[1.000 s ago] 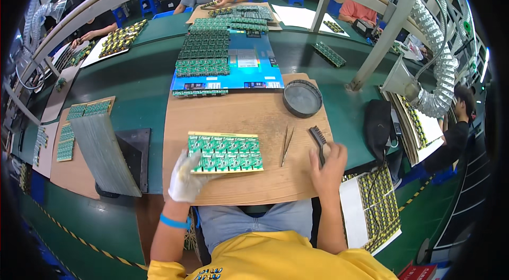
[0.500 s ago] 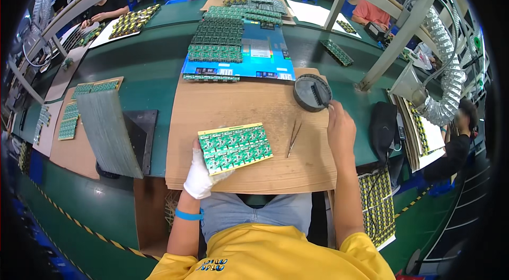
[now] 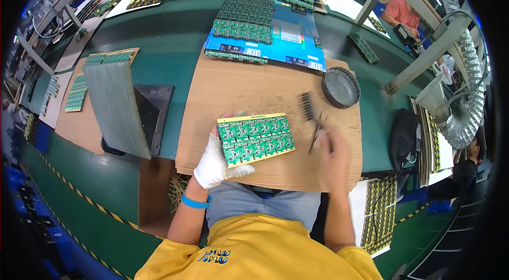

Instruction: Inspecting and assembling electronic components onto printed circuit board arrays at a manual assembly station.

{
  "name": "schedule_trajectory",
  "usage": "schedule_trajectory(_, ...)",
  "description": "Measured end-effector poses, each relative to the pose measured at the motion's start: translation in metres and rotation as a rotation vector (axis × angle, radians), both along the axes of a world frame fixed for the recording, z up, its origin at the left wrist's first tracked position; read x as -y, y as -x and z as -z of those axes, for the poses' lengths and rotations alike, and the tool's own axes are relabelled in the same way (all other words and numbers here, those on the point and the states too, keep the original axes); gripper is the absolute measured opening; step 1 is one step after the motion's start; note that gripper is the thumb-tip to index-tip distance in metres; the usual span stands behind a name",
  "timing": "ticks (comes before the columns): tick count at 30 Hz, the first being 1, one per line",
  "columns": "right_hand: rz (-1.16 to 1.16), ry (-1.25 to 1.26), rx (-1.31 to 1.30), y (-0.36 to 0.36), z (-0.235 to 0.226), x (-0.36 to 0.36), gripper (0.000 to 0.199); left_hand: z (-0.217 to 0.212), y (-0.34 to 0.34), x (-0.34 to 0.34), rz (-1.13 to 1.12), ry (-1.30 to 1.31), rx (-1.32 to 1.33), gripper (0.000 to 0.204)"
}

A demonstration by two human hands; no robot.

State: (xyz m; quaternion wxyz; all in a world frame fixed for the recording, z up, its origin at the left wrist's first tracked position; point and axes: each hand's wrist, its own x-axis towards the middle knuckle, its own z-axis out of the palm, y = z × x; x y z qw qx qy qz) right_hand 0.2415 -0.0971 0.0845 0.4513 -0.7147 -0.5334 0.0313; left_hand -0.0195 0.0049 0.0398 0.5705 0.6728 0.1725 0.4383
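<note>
My left hand (image 3: 214, 162), in a white glove, grips a green circuit board panel (image 3: 256, 139) with yellow edge strips by its left and lower edge, tilted above the cardboard. In my bare right hand (image 3: 334, 155), smeared by motion, is a small black brush (image 3: 308, 108), its bristles pointing up and away to the left. A pair of tweezers (image 3: 314, 142) lies on the cardboard sheet (image 3: 265, 86), partly behind the brush and hand. Beyond the right hand stands a round dark dish (image 3: 341, 88) with a grey inside.
Green board panels (image 3: 244, 18) cover part of a blue sheet (image 3: 297, 31) at the back. At left stands a tall grey plate on a black base (image 3: 154, 116). A metal post (image 3: 419, 55), a duct hose (image 3: 466, 100) and a black pouch (image 3: 404, 134) are on the right. Co-workers sit across the bench.
My right hand has taken the brush out of the dish and moved it nearer and toward the board. The left hand still holds the board. The whole view has shifted.
</note>
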Motion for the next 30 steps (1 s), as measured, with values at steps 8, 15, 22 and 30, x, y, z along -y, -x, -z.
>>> schedule_trajectory(8, -0.379, 0.078, -0.009, 0.091, -0.019, 0.002, 0.047, 0.005, -0.005, 0.002, 0.063, 0.272, 0.122, 0.112)
schedule_trajectory(15, -0.263, 0.028, 0.085, 0.068, -0.01, 0.006, 0.065, 0.008, -0.009, 0.001, 0.038, 0.281, 0.099, 0.112)
schedule_trajectory(22, -0.197, 0.092, 0.19, 0.048, -0.006, 0.026, 0.06, 0.005, -0.009, 0.0, -0.025, 0.177, 0.017, 0.113)
schedule_trajectory(30, -0.147, 0.196, 0.195, 0.045, 0.0, 0.036, 0.06, 0.004, -0.011, 0.0, -0.077, 0.218, 0.024, 0.11)
